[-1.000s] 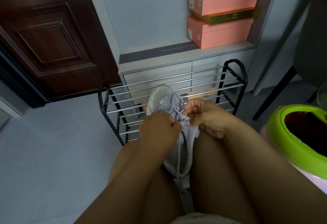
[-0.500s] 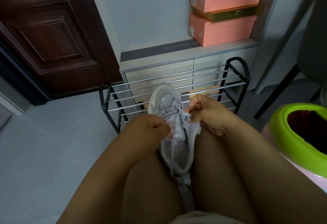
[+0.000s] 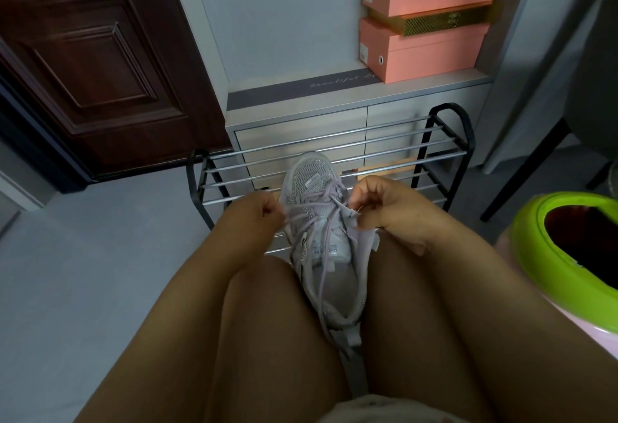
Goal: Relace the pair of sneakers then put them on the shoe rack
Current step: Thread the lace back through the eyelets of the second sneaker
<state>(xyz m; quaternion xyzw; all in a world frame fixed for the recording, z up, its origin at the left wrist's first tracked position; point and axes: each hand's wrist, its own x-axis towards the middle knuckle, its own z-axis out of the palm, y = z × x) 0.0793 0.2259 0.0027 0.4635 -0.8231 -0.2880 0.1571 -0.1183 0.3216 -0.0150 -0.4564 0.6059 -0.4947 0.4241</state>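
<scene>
A: Head view. Where is the sneaker?

B: The sneaker (image 3: 321,232) lies wedged between the person's 2 bare knees, toe pointing far toward the shoe rack (image 3: 438,155), heel near the body. It is pale lilac with a mesh toe and glittery trim. Only 1 sneaker shows.

A: And the hands?

B: The left hand (image 3: 257,213) sits just left of the sneaker's laced part, fingers curled tight and pinching a strand of lace (image 3: 302,227) at the sneaker's left edge. The right hand (image 3: 378,205) sits just right of it, fingers also curled in, pinching the lace end near the top right eyelets. The 2 hands are apart, with the sneaker's tongue showing between them.

A: How does the lace run?

B: It crosses over the tongue in several rows, and a loose loop trails near, down over the sneaker's opening toward the heel.

A: What is around?

B: The rack stands just far of the knees, black ends and silver bars, against a grey cabinet (image 3: 301,128). On the cabinet, far right, are stacked pink boxes (image 3: 424,51) with a gold box (image 3: 434,23) between 2 of them. A dark wooden door (image 3: 93,64) is far left. A green-rimmed bin (image 3: 565,255) is near right.
</scene>
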